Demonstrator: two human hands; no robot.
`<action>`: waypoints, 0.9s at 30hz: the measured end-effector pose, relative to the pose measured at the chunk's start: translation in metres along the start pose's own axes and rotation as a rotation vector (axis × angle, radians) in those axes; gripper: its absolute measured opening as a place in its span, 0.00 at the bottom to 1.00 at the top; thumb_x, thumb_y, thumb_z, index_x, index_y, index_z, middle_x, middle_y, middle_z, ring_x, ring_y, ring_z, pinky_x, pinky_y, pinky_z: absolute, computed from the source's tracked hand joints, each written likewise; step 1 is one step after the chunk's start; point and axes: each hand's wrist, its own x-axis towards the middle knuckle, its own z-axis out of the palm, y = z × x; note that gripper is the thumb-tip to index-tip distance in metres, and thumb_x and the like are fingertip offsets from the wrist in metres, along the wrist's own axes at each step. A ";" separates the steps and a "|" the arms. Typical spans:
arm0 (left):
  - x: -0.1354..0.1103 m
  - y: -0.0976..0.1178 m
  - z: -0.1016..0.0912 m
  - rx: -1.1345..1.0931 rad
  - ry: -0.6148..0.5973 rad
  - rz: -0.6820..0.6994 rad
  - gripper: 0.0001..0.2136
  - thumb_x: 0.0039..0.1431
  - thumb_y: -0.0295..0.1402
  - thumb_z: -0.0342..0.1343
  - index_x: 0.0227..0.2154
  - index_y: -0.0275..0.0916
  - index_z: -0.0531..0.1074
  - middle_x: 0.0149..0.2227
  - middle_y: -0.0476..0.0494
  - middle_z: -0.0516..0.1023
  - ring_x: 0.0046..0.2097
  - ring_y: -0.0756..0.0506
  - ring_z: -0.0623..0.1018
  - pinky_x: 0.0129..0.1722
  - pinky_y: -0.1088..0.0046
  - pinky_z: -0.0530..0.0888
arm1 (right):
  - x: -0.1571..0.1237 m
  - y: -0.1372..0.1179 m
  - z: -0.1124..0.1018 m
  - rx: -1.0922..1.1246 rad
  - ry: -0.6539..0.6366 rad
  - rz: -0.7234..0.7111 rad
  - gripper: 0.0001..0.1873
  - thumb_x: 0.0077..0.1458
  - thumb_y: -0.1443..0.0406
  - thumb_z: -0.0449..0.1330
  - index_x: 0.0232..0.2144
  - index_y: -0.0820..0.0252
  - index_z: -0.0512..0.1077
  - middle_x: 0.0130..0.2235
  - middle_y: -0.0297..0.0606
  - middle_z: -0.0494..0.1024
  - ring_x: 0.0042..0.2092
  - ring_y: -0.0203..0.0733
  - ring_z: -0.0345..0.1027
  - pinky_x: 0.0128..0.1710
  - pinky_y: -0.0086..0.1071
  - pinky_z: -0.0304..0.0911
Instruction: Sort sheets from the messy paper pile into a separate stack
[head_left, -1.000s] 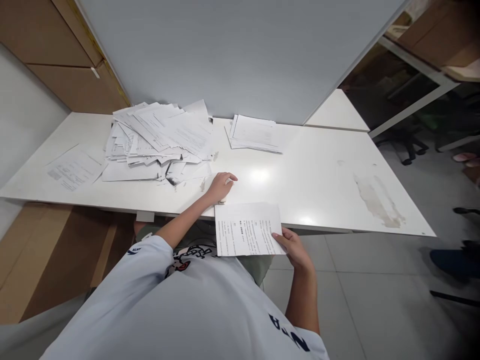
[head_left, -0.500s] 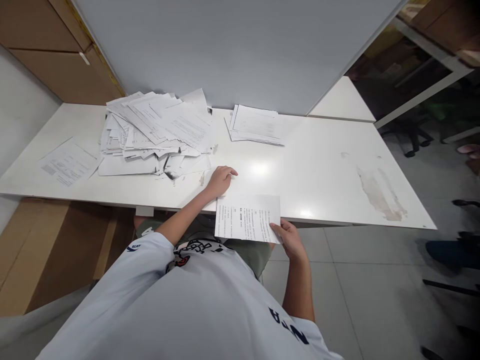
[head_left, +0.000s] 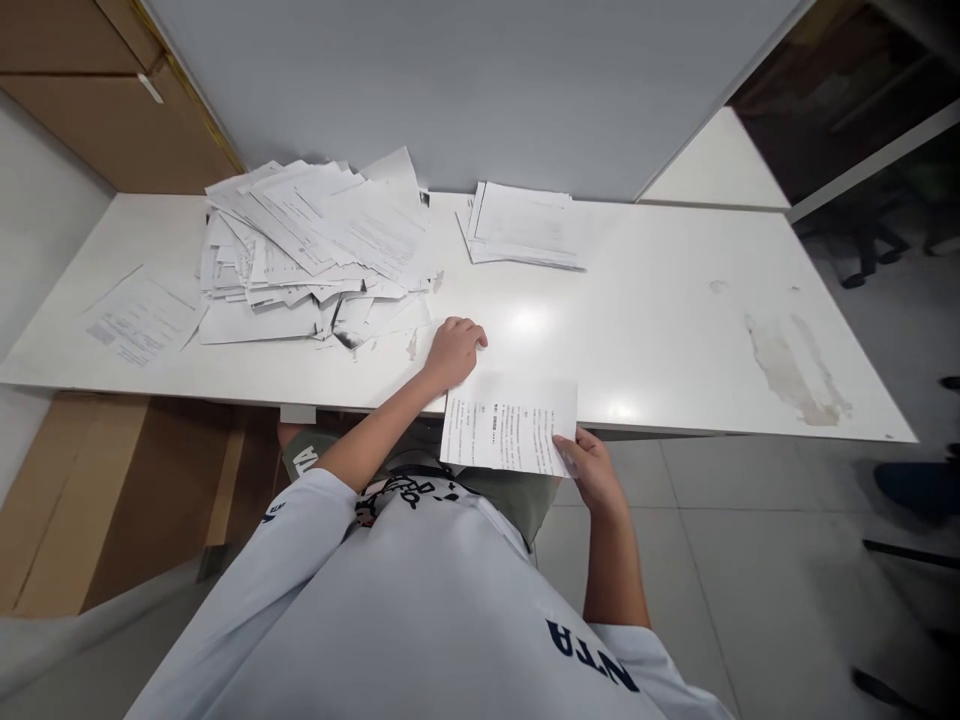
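A white table (head_left: 637, 340) spanned the view, bearing a big loose heap of papers (head_left: 300, 260) and, kept apart from it, a neater stack (head_left: 525, 225). The right hand (head_left: 594, 470) pinched a printed sheet (head_left: 508, 425) by its lower corner, thumb on top, holding it face up at the table's edge, apparently for reading. The left hand (head_left: 454, 352) rested just beside the sheet, its fingers (head_left: 469, 335) loosely curled, holding nothing visible.

White paper sheet (head_left: 510, 425) with lines of black print.
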 end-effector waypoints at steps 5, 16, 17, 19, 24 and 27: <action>0.010 0.000 -0.013 -0.120 -0.182 -0.090 0.16 0.63 0.25 0.43 0.43 0.44 0.75 0.49 0.47 0.75 0.57 0.43 0.66 0.58 0.64 0.66 | -0.009 -0.008 0.013 -0.027 -0.003 -0.043 0.23 0.35 0.53 0.70 0.34 0.59 0.78 0.33 0.40 0.83 0.33 0.47 0.75 0.32 0.36 0.67; -0.008 -0.005 -0.014 -0.244 -0.069 -0.097 0.18 0.61 0.23 0.41 0.43 0.45 0.74 0.50 0.46 0.74 0.59 0.42 0.65 0.60 0.59 0.66 | 0.035 -0.047 -0.073 -0.031 0.286 -0.228 0.19 0.37 0.58 0.69 0.34 0.60 0.79 0.31 0.40 0.82 0.33 0.48 0.75 0.32 0.37 0.69; -0.011 -0.005 -0.013 -0.249 -0.074 -0.081 0.19 0.61 0.22 0.41 0.43 0.45 0.74 0.50 0.46 0.74 0.59 0.42 0.65 0.60 0.60 0.66 | 0.053 -0.057 -0.074 0.040 0.338 -0.294 0.19 0.37 0.59 0.68 0.34 0.60 0.78 0.32 0.39 0.82 0.35 0.48 0.75 0.34 0.38 0.69; -0.018 -0.005 -0.010 -0.270 -0.073 -0.076 0.18 0.60 0.22 0.42 0.42 0.45 0.74 0.51 0.46 0.75 0.60 0.43 0.66 0.60 0.60 0.66 | 0.095 -0.084 -0.063 0.147 0.372 -0.370 0.18 0.36 0.61 0.66 0.34 0.60 0.77 0.32 0.39 0.81 0.36 0.48 0.75 0.35 0.38 0.70; -0.036 -0.006 -0.001 -0.443 0.300 -0.192 0.16 0.66 0.31 0.43 0.55 0.43 0.65 0.65 0.42 0.62 0.68 0.43 0.58 0.65 0.60 0.61 | 0.199 -0.164 0.005 0.038 0.407 -0.336 0.14 0.46 0.65 0.59 0.38 0.63 0.72 0.33 0.36 0.78 0.34 0.39 0.71 0.34 0.34 0.68; -0.039 -0.006 0.000 -0.510 0.400 -0.269 0.15 0.67 0.32 0.42 0.54 0.43 0.64 0.63 0.42 0.65 0.66 0.44 0.61 0.65 0.61 0.60 | 0.241 -0.191 0.036 -0.160 0.402 -0.351 0.13 0.52 0.65 0.56 0.40 0.67 0.71 0.37 0.41 0.77 0.37 0.38 0.70 0.36 0.34 0.66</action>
